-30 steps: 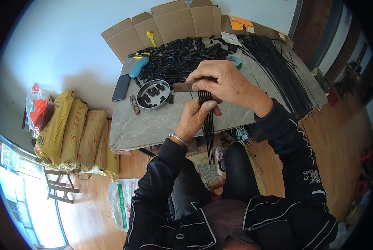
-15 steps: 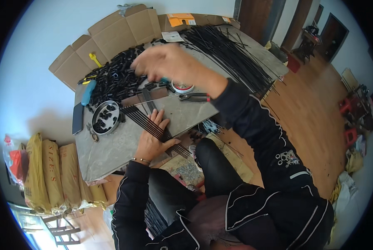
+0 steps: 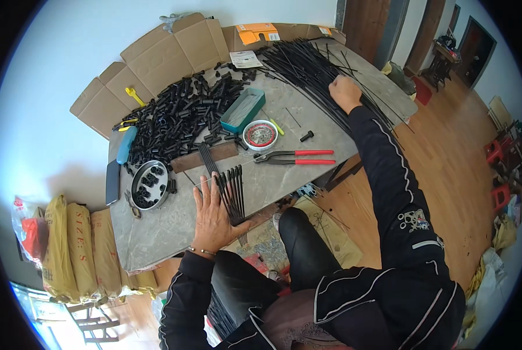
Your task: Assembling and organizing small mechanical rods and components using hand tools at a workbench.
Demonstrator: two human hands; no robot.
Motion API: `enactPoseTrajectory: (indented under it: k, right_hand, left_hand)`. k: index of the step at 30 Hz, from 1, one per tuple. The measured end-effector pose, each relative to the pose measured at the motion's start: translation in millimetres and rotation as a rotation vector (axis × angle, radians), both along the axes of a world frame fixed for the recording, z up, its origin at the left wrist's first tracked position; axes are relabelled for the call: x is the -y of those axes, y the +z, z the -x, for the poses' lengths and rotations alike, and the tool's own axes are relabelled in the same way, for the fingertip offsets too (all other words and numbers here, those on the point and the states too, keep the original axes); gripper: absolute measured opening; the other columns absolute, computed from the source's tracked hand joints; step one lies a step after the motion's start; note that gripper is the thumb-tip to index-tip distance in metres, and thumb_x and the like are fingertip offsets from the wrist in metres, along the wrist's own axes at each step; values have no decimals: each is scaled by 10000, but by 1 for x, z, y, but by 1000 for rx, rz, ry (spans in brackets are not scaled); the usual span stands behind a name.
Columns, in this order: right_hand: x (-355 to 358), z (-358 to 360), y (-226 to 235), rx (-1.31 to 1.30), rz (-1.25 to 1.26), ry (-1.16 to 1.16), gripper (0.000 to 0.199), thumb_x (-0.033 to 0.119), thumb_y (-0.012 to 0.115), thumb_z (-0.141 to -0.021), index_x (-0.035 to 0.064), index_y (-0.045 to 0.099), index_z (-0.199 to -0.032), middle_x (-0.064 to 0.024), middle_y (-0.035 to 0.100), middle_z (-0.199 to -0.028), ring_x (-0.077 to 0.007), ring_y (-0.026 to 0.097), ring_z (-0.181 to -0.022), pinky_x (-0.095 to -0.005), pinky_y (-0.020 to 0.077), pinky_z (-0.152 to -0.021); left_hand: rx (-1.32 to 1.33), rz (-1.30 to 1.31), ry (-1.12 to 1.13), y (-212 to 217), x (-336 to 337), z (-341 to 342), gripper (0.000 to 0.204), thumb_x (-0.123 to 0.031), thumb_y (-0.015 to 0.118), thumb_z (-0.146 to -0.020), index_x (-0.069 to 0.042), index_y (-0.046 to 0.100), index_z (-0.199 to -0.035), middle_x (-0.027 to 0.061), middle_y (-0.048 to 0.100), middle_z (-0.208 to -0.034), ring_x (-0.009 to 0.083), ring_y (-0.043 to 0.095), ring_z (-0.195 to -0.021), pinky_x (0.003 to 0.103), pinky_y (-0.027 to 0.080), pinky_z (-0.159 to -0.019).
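My left hand [image 3: 209, 220] lies at the table's front edge with its fingers stretched out. Beside its fingers is a fanned row of thin black rods [image 3: 235, 189] with thicker upper ends. Another bundle of thin dark strips [image 3: 207, 156] runs up past the fingertips, over a brown flat bar [image 3: 221, 152]. At the far right, my right hand [image 3: 345, 93] is curled over a large heap of long black rods [image 3: 307, 73]. Its fingertips are partly hidden, so what they grip cannot be made out.
Black tubular parts [image 3: 176, 114] are heaped against a cardboard screen [image 3: 147, 46]. Around them stand a teal box [image 3: 243, 109], a round dish with a red ring [image 3: 260, 135], red-handled pliers [image 3: 307, 157] and a round tin [image 3: 137, 191]. Sacks [image 3: 80, 233] stand at the left.
My right hand has swung from above the heap of parts to the long rods at the far right. The fanned rods by my left hand now point more away from me.
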State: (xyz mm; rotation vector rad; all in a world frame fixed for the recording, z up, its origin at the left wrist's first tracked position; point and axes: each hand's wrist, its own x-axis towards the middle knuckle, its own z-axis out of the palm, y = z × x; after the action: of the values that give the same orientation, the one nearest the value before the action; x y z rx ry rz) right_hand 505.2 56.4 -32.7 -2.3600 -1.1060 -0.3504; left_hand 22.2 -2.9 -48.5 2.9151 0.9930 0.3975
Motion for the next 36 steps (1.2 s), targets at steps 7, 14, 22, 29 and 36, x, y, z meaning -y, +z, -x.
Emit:
enactPoseTrajectory:
  k: [7,14,22,29,36]
  right_hand:
    - [36,35,79,-234,-795,297,320,170,609,-835,-31,598,-1085,-138,669,-834,-203,624,-702,-324,495,-652]
    - [72,91,116,-792,-627,617,648,115,560,-897,-3,260,-1459,-11,501,-764,-80,462,-606,-236,410,-549]
    - [54,147,160,-1215,-413,1138,606,132,476,-930,10,249,-1478,11,454,-756,-76,436,-579,-236,430,-530]
    - [35,217,147,-943,-420,1042,582,51,472,-876,-31,318,-1431,-46,606,-929,-93,557,-662,-248,518,-586]
    - [4,259,137,-1186,-251,1070,427,202,578,-934,73,473,-1327,25,489,-800,-47,440,-581,-216,426,-534]
  left_hand:
    - [46,27,-27,-7,-5,3,976,-586,707,-692,54,400,-1363,300,312,-1447,446,243,-1379,572,110,-1138]
    - [193,3,-90,-15,-9,7,837,-519,727,-690,72,489,-1233,265,290,-1470,441,200,-1403,597,152,-1118]
    - [184,-84,-61,-17,-6,13,764,-543,712,-703,37,510,-1157,257,341,-1434,455,224,-1385,574,216,-1102]
    - [216,-94,-115,-23,-8,14,747,-549,701,-717,50,524,-1127,260,377,-1407,452,226,-1383,570,253,-1087]
    - [245,-12,-194,-24,-17,15,775,-561,705,-699,74,536,-1109,256,392,-1395,434,228,-1388,560,247,-1101]
